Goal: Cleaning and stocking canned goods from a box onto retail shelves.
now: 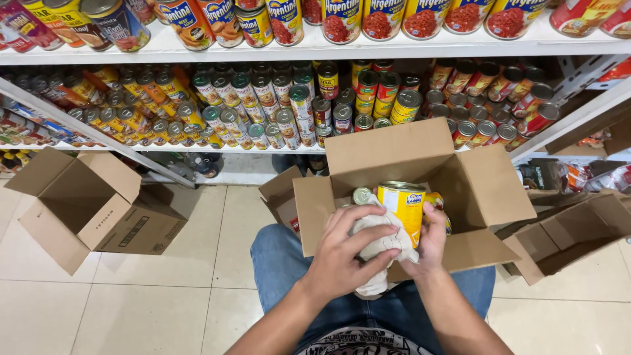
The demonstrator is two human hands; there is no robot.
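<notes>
Both hands closed: left (342, 253) presses cloth (381, 246), right (430, 240) grips yellow can (402, 207).

1. We see white shelves (368, 47) packed with rows of tinned goods (263, 105).
2. To our left an open cardboard box (85, 204) lies tipped on the tiled floor (151, 309).
3. To our right sits another opened carton (572, 236), near packaged goods (578, 174).

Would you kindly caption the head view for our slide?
Left hand wipes a yellow can with a white cloth, right hand steadying it.
</notes>
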